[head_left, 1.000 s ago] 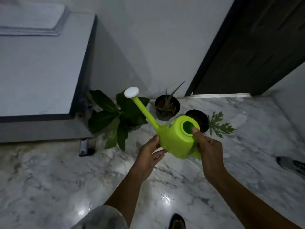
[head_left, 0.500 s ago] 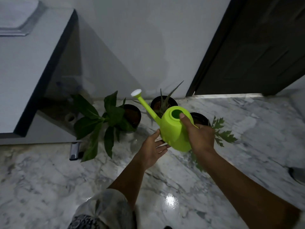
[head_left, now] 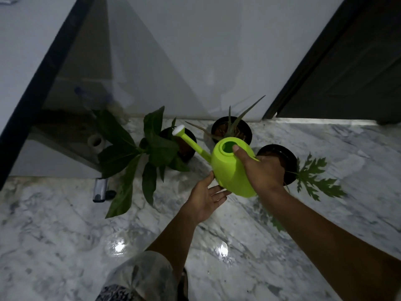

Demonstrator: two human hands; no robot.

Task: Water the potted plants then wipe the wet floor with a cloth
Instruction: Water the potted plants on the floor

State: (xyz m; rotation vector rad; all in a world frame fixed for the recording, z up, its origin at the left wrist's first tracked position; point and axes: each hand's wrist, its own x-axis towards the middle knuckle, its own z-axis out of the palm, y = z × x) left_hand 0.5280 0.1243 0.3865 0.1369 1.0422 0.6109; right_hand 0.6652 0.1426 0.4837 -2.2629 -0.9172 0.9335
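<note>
Over a marble floor [head_left: 65, 235], an open left hand [head_left: 204, 198] steadies the green watering can [head_left: 230, 170], its handle clasped in the right hand's [head_left: 262, 172] grip; watering is under way, the white rose [head_left: 178, 129] above the broad-leafed plant's pot [head_left: 186, 144], tilting next

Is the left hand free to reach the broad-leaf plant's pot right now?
Probably yes. The left hand is open, only steadying the watering can, and the broad-leaf plant's pot sits just ahead, with only leaves between.
</note>
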